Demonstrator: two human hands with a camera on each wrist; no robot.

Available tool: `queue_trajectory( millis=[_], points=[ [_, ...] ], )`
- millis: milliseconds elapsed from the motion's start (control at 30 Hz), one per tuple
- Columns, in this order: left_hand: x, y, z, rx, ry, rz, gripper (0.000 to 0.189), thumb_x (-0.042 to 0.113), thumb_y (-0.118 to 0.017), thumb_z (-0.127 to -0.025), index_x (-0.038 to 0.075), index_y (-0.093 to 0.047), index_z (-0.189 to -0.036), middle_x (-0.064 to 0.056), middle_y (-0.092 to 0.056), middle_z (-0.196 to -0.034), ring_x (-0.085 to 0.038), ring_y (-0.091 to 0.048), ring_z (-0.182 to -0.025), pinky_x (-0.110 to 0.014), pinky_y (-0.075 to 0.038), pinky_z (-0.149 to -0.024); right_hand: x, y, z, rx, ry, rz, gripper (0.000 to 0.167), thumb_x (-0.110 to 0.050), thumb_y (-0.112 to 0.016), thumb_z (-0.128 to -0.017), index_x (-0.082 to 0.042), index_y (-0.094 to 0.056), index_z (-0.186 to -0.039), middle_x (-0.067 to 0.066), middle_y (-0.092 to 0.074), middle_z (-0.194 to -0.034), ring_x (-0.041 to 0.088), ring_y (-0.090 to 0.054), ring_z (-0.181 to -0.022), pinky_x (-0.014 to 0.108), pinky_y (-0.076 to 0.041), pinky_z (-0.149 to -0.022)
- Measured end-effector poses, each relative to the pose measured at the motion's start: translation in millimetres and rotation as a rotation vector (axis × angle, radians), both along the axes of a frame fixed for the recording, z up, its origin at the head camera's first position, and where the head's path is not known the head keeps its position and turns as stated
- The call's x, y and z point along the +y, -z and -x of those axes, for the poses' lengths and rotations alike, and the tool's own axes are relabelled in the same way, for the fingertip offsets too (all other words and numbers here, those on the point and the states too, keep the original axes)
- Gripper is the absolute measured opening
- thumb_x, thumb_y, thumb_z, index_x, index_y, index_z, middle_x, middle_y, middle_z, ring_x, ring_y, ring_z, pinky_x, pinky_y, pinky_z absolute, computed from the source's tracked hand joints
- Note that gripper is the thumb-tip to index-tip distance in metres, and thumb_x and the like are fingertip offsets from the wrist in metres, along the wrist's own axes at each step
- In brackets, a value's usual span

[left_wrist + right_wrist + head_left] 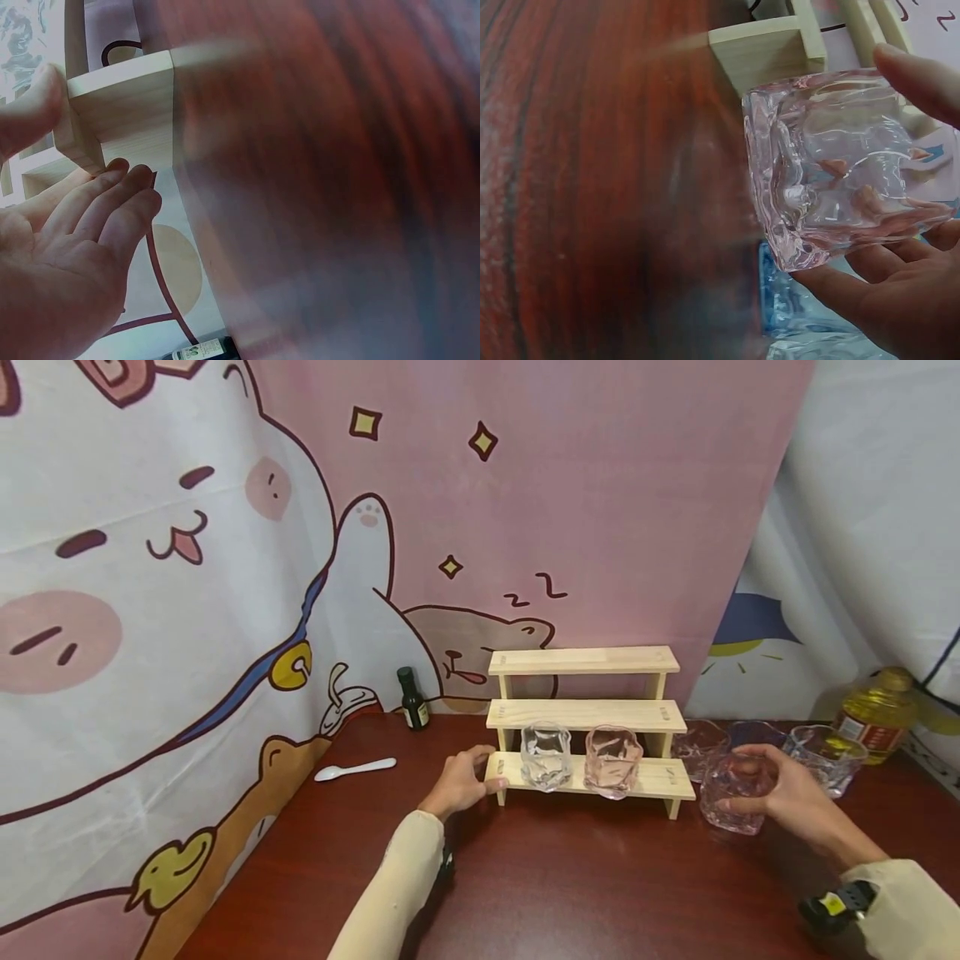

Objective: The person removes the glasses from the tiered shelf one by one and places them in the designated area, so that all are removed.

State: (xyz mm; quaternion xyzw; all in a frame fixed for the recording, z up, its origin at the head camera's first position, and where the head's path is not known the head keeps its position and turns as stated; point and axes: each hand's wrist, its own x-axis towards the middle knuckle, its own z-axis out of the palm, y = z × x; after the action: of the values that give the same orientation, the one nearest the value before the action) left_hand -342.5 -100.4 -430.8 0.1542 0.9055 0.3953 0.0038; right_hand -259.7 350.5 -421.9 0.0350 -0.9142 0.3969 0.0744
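A three-step wooden shelf rack (585,660) stands near the back of the table. My left hand (459,783) grips the left end of its lowest step, thumb on one side of the board (124,79) and fingers on the other. On that step sit a clear glass (546,756) and, to its right, a pink-tinted glass (612,764). To the right of the rack, my right hand (798,797) holds another pink-tinted glass (840,172) between thumb and fingers. In the right wrist view this glass overlaps the end of the rack.
Behind my right hand are a blue glass (756,735), a clear glass (828,758) and another pinkish glass (697,745). A bottle of yellow oil (873,718) occupies the back right corner. At the left lie a white spoon (356,769) and a small dark bottle (412,700), which stands upright.
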Motion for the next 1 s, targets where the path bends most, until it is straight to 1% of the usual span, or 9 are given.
queue_trajectory(
  millis=[100, 200, 267, 333, 467, 567, 733, 867, 1000],
  points=[
    [-0.4, 0.4, 0.3, -0.007, -0.001, -0.006, 0.063, 0.021, -0.080, -0.087, 0.003, -0.054, -0.141, -0.019, -0.061, -0.141, -0.034, -0.058, -0.132, -0.049, -0.045, -0.110, 0, 2.2, 0.6, -0.009, -0.001, -0.019, 0.095, -0.025, -0.090, -0.073, 0.011, -0.035, -0.142, 0.039, -0.056, -0.130, -0.012, -0.052, -0.088, 0.019, -0.048, -0.068],
    [-0.7, 0.2, 1.7, -0.002, -0.002, -0.001, 0.063, 0.021, -0.080, -0.086, 0.003, -0.054, -0.141, -0.019, -0.060, -0.141, -0.033, -0.058, -0.132, -0.049, -0.046, -0.110, -1, 3.3, 1.6, -0.018, -0.004, -0.025, 0.096, -0.025, -0.091, -0.073, 0.011, -0.035, -0.142, 0.039, -0.056, -0.131, 0.008, -0.062, -0.096, 0.021, -0.049, -0.068],
    [-0.9, -0.1, 2.8, 0.001, -0.001, -0.003, 0.063, 0.021, -0.080, -0.086, 0.002, -0.054, -0.141, -0.019, -0.060, -0.141, -0.033, -0.058, -0.132, -0.048, -0.046, -0.110, -2, 3.6, 2.8, -0.021, -0.004, -0.026, 0.097, -0.025, -0.091, -0.072, 0.011, -0.035, -0.142, 0.039, -0.055, -0.132, 0.016, -0.063, -0.101, 0.020, -0.049, -0.069],
    [-1.0, -0.5, 3.5, 0.002, 0.000, -0.007, 0.064, 0.022, -0.080, -0.086, 0.002, -0.054, -0.141, -0.019, -0.060, -0.141, -0.033, -0.058, -0.132, -0.048, -0.046, -0.110, -2, 4.1, 3.6, -0.017, -0.009, -0.020, 0.097, -0.024, -0.091, -0.071, 0.011, -0.035, -0.142, 0.039, -0.054, -0.132, 0.013, -0.062, -0.100, 0.020, -0.049, -0.069],
    [-1.2, -1.1, 3.6, -0.006, 0.001, -0.016, 0.064, 0.022, -0.080, -0.087, 0.002, -0.054, -0.141, -0.019, -0.060, -0.142, -0.033, -0.058, -0.133, -0.048, -0.046, -0.110, -3, 6.2, 5.0, -0.009, -0.027, 0.007, 0.096, -0.021, -0.091, -0.071, 0.010, -0.035, -0.142, 0.039, -0.054, -0.133, -0.012, -0.050, -0.092, 0.018, -0.049, -0.070],
    [-1.4, -0.7, 2.4, -0.010, -0.002, -0.017, 0.063, 0.021, -0.080, -0.087, 0.002, -0.054, -0.141, -0.019, -0.060, -0.142, -0.034, -0.058, -0.133, -0.049, -0.045, -0.110, -4, 8.6, 5.8, -0.015, -0.042, 0.036, 0.095, -0.020, -0.091, -0.072, 0.010, -0.034, -0.143, 0.040, -0.052, -0.135, -0.018, -0.047, -0.091, 0.019, -0.051, -0.071],
    [-1.4, 0.7, -0.3, -0.009, -0.002, -0.010, 0.063, 0.021, -0.081, -0.086, 0.002, -0.054, -0.140, -0.020, -0.061, -0.140, -0.034, -0.058, -0.132, -0.049, -0.046, -0.109, -5, 12.8, 6.5, -0.039, -0.038, 0.074, 0.096, -0.019, -0.091, -0.072, 0.008, -0.033, -0.144, 0.040, -0.051, -0.137, -0.013, -0.051, -0.091, 0.020, -0.051, -0.071],
    [-1.0, 1.0, -0.4, -0.002, 0.003, -0.017, 0.064, 0.021, -0.081, -0.086, 0.002, -0.054, -0.140, -0.020, -0.061, -0.140, -0.034, -0.059, -0.131, -0.049, -0.047, -0.108, -5, 14.7, 7.7, -0.045, -0.041, 0.098, 0.095, -0.018, -0.090, -0.073, 0.006, -0.033, -0.145, 0.040, -0.050, -0.139, -0.015, -0.050, -0.093, 0.018, -0.050, -0.072],
    [-0.9, 0.9, 0.3, 0.001, 0.009, -0.020, 0.064, 0.021, -0.081, -0.086, 0.001, -0.053, -0.141, -0.020, -0.061, -0.141, -0.034, -0.059, -0.131, -0.048, -0.047, -0.108, -5, 14.6, 9.0, -0.057, -0.041, 0.078, 0.096, -0.021, -0.090, -0.073, 0.005, -0.033, -0.146, 0.038, -0.049, -0.140, -0.011, -0.049, -0.096, 0.019, -0.050, -0.073]
  ],
)
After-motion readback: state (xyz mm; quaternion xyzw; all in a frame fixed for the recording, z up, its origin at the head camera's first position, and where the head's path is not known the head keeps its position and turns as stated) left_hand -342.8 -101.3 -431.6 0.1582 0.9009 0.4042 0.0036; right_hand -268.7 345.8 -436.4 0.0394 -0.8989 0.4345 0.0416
